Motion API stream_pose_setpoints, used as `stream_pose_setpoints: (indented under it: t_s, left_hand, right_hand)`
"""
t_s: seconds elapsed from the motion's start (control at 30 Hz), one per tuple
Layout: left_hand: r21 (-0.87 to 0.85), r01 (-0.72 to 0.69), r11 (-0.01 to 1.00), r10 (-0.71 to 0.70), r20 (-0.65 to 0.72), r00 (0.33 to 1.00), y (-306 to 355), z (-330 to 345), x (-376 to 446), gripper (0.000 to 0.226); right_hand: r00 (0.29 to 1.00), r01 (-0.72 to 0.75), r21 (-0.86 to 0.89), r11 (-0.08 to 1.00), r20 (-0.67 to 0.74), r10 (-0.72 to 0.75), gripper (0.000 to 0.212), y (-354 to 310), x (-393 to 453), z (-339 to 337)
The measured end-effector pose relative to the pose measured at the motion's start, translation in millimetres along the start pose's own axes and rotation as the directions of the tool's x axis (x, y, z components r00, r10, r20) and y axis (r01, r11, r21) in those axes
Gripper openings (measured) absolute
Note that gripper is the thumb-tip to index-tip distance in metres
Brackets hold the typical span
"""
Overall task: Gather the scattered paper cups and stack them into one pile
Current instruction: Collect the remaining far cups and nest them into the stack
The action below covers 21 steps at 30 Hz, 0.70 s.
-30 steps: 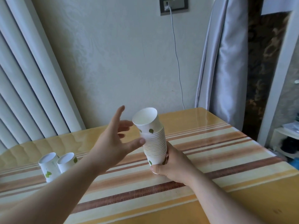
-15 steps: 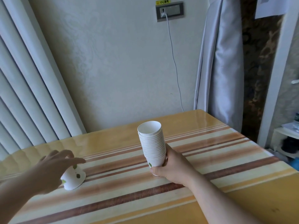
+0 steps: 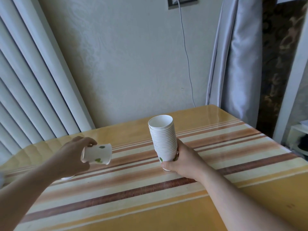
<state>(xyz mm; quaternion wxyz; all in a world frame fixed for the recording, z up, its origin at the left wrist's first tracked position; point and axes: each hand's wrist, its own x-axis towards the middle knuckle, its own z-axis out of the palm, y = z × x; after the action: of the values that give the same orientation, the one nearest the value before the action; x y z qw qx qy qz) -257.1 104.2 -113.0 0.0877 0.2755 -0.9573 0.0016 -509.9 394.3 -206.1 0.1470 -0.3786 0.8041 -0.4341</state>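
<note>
A tall stack of white paper cups (image 3: pixel 163 139) with green leaf prints stands on the striped table (image 3: pixel 225 147), slightly tilted. My right hand (image 3: pixel 181 160) grips the stack at its base. My left hand (image 3: pixel 73 155) holds a single white paper cup (image 3: pixel 98 154) on its side above the table, left of the stack, its base pointing toward the stack. Under my left hand, a sliver of another white cup (image 3: pixel 67 178) shows on the table; the rest is hidden by my wrist.
A white radiator (image 3: pixel 33 80) lines the left wall. A grey curtain (image 3: pixel 236 60) hangs at the right, and a cable (image 3: pixel 186 55) runs down the wall behind the table. A white shelf (image 3: pixel 298 130) stands past the table's right edge.
My left hand left the stack, reached left to the loose cups, closed on one and lifted it off the table, tipping it sideways. My right hand and the stack stayed put.
</note>
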Motion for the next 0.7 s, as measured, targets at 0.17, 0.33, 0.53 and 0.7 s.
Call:
stream_pose_setpoints:
  t_s: [0.17, 0.33, 0.53, 0.7]
  left_hand:
    - [-0.363, 0.197, 0.911, -0.127, 0.207, 0.970, 22.5, 23.0, -17.0, 0.062]
    - [-0.298, 0.222, 0.928, -0.136, 0.284, 0.949, 33.9, 43.2, -28.9, 0.063]
    - [-0.126, 0.108, 0.986, -0.069, 0.284, 0.956, 55.4, 33.0, -13.2, 0.129]
    - [0.094, -0.046, 0.995, 0.026, 0.198, 0.980, 82.9, 30.1, -11.0, 0.092]
  right_hand:
    - [1.000, -0.002, 0.009, 1.000, 0.002, 0.002, 0.064, 1.5, 0.2, 0.5]
    - [1.000, -0.007, 0.013, 1.000, 0.006, 0.007, 0.066, 0.4, 0.8, 1.1]
    - [1.000, -0.013, 0.013, 1.000, 0.009, 0.013, 0.063, 1.1, 1.6, 1.6]
    - [1.000, -0.014, 0.019, 1.000, 0.012, 0.014, 0.064, -0.6, -0.1, 1.3]
